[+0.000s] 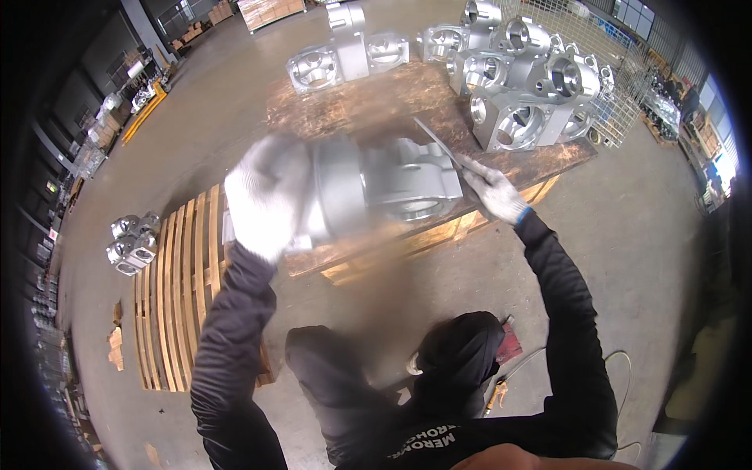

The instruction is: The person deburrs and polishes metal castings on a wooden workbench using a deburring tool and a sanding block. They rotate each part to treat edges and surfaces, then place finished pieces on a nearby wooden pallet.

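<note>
A large silver metal casting (337, 188) with a round collar and a bored opening lies near the front edge of the brown wooden tabletop (345, 106), partly blurred. My left hand (266, 192), in a white knit glove, grips its left end; motion smears the fingers. At the casting's right end, my right hand (493, 188), also gloved, is closed around a thin flat file (435, 139). The file points up and to the left, past the casting's far right corner. Whether it touches the metal I cannot tell.
Several similar castings (517, 117) crowd the table's far right, and another casting (337, 59) stands at the back. A slatted wooden pallet (176, 290) is on the left, with small silver parts (133, 243) beside it. An air gun (497, 395) with a hose lies on the floor.
</note>
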Demonstrator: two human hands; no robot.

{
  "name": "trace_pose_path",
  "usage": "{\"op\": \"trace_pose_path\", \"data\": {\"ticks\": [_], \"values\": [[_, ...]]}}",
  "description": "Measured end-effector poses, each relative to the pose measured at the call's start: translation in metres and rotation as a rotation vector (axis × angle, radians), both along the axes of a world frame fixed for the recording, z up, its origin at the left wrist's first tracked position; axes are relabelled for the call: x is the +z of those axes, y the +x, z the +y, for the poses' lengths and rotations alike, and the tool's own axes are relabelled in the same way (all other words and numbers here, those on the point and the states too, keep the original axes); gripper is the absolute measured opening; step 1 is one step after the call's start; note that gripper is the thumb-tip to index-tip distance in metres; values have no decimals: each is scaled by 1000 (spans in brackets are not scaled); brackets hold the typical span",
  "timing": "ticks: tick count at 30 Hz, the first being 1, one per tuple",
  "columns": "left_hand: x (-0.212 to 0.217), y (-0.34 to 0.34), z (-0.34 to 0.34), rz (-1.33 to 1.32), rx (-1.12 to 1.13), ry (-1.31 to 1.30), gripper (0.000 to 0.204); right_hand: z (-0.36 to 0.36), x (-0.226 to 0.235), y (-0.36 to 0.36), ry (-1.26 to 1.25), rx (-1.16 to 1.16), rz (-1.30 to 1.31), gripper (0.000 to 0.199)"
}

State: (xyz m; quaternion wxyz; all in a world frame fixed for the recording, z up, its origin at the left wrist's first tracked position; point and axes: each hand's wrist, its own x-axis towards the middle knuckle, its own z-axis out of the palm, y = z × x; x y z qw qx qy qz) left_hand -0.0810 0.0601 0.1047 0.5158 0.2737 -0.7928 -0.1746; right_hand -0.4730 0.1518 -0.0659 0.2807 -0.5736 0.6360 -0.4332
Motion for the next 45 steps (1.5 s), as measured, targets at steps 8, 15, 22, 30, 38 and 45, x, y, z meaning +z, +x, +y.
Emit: {"op": "trace_pose_path", "data": {"ticks": [8,15,22,30,38,45], "values": [[-17,16,66,-28,72,-67,16,33,120,30,354,-18,501,45],[-51,35,111,-25,56,-138,28,20,151,66,412,143,652,49],[-67,43,135,-80,55,-152,22,41,154,90,570,-40,377,46],[-58,41,151,-107,114,-123,26,41,96,114,101,-8,797,50],[-72,48,151,-58,20,-197,35,26,121,158,108,95,585,44],[-79,57,153,-208,12,-249,39,23,166,181,367,132,217,48]]}}
